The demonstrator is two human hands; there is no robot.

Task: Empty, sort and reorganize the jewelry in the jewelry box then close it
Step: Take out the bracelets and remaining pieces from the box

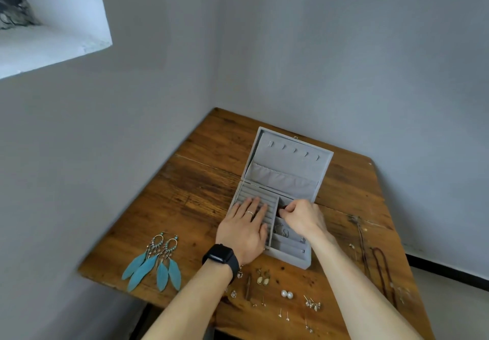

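An open grey velvet jewelry box (293, 259) lies on the wooden table (195, 180), its lid (284, 159) tilted back with small hooks and a pocket. My left hand (244, 229), with a ring and a black watch, rests flat on the ring-roll section at the box's left. My right hand (301, 216) reaches into the upper right compartment and pinches a small dark item (281, 208). A few small pieces (284, 232) remain in the middle right compartment.
Two turquoise feather earrings (156, 260) lie at the table's left front. Amber drop earrings (262, 278), pearl studs (287, 294) and several small studs (312, 305) sit in front of the box. Dark bead necklaces (378, 265) lie along the right. Grey walls close the corner behind.
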